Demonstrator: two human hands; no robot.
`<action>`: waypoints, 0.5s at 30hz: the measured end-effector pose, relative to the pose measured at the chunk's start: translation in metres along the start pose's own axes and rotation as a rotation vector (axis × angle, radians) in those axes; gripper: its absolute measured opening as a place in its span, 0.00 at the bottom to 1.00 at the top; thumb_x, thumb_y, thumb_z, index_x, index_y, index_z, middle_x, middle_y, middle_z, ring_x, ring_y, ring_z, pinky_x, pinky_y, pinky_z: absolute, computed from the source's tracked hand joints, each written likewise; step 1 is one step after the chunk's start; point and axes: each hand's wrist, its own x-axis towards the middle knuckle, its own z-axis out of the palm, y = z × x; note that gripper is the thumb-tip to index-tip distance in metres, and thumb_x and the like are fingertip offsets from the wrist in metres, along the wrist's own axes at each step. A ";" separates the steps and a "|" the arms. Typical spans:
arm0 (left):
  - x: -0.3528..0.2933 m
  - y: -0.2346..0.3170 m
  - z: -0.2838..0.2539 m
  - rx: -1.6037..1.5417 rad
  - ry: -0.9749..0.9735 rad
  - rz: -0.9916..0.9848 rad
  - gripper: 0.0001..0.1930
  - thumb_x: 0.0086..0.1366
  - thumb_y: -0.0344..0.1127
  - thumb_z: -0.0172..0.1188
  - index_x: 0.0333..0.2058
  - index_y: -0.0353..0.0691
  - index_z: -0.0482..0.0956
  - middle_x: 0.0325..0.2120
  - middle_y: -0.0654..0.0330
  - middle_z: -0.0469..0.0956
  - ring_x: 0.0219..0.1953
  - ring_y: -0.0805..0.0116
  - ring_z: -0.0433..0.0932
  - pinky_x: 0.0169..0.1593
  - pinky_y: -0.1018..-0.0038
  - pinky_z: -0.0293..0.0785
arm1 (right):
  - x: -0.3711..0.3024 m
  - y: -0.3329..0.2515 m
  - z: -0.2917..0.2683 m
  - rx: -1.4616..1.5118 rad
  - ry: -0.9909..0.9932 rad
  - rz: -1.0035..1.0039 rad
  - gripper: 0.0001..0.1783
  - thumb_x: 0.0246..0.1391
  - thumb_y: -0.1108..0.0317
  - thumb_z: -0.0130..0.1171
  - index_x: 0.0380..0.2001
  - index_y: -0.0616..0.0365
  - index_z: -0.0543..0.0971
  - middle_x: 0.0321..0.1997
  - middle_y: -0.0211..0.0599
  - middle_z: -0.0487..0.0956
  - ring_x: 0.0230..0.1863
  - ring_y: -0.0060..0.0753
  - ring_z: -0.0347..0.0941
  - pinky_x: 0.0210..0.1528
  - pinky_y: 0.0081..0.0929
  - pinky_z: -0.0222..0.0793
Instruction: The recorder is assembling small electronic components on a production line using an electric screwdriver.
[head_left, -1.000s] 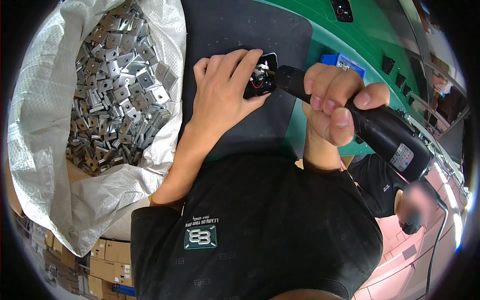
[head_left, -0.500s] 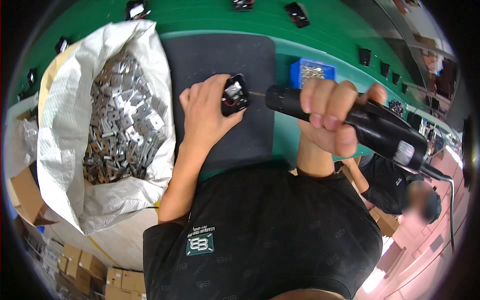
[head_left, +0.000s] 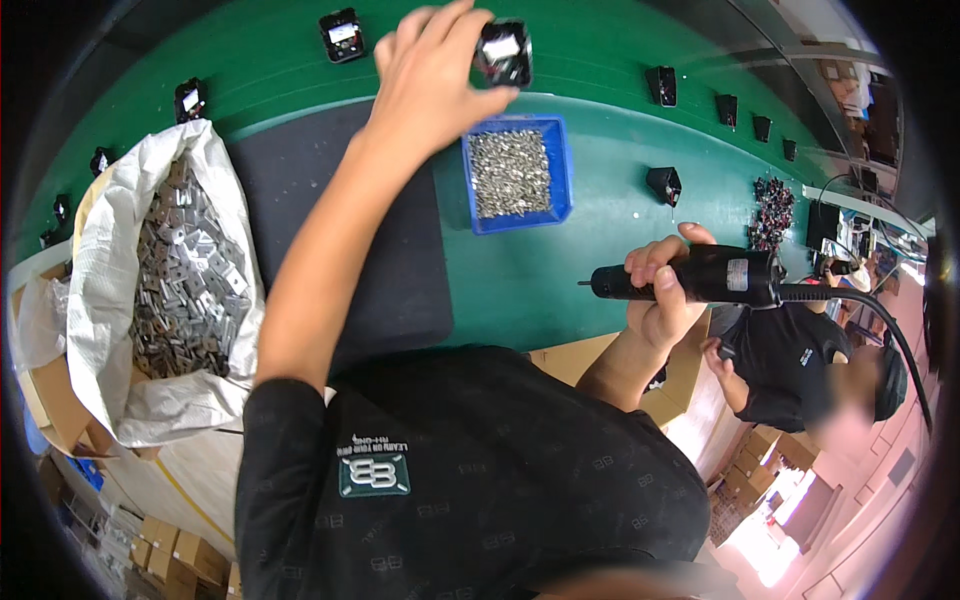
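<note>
My left hand (head_left: 432, 78) is stretched out over the far green belt. Its thumb and fingers close on the left side of a black square housing (head_left: 506, 55), whose open top shows a pale part and small components inside. My right hand (head_left: 665, 285) grips a black corded electric screwdriver (head_left: 730, 275) over the right of the bench, its thin bit pointing left and touching nothing. Between the two hands stands a blue bin (head_left: 566, 180) full of small silver screws (head_left: 510, 172).
A white woven sack (head_left: 95, 330) of metal brackets (head_left: 190, 270) stands left of the dark mat (head_left: 330, 220). More black housings (head_left: 342, 36) are spaced along the green belt (head_left: 590, 60); one (head_left: 664, 184) lies on the bench. At right sits a co-worker (head_left: 790, 365) near a pile of small parts (head_left: 772, 212).
My left hand has carried the housing from the mat to the far belt. The screwdriver has come away from it, rightward and lower. My view has shifted right.
</note>
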 end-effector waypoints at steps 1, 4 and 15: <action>0.018 0.003 0.008 0.005 -0.128 -0.069 0.37 0.43 0.46 0.72 0.54 0.44 0.70 0.54 0.48 0.65 0.56 0.47 0.62 0.57 0.54 0.56 | -0.004 -0.002 -0.005 0.018 0.002 0.001 0.30 0.49 0.70 0.60 0.55 0.62 0.62 0.24 0.33 0.69 0.23 0.26 0.65 0.32 0.29 0.64; 0.049 0.001 0.036 0.098 -0.253 -0.095 0.36 0.43 0.50 0.72 0.52 0.44 0.73 0.62 0.42 0.58 0.64 0.43 0.53 0.61 0.48 0.51 | -0.010 -0.003 -0.013 0.044 -0.006 -0.015 0.30 0.48 0.69 0.62 0.54 0.62 0.63 0.24 0.33 0.69 0.22 0.26 0.65 0.31 0.28 0.65; 0.052 -0.023 0.041 0.089 -0.369 -0.152 0.58 0.40 0.57 0.74 0.66 0.43 0.51 0.64 0.40 0.53 0.66 0.44 0.52 0.64 0.47 0.48 | -0.005 0.011 -0.012 0.101 -0.048 -0.018 0.30 0.48 0.69 0.62 0.54 0.62 0.63 0.23 0.33 0.69 0.22 0.25 0.66 0.31 0.29 0.66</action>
